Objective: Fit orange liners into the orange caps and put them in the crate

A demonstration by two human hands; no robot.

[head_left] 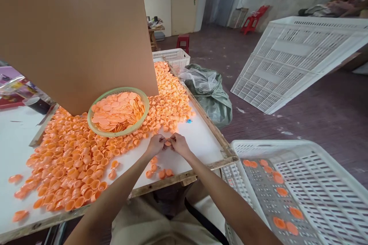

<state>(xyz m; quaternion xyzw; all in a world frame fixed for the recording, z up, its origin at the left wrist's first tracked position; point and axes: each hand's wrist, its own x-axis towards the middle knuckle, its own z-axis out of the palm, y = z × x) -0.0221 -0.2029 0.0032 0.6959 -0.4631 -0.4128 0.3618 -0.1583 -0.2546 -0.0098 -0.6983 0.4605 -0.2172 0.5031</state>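
- Left hand (156,145) and right hand (179,144) pinch one orange plastic piece (168,143), possibly a cup.
- Step: apparently two-handed fitting or checking.
- Next move: calls for steady, even pressure.

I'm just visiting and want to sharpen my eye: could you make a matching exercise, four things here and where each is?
1. Heaped orange discs
2. Green bag
3. Left hand and right hand
4. Red chair

A. Beside the table
B. Near the far wall
C. In the round basket
D. Pinching an orange piece

Pairs: 1-C, 2-A, 3-D, 4-B
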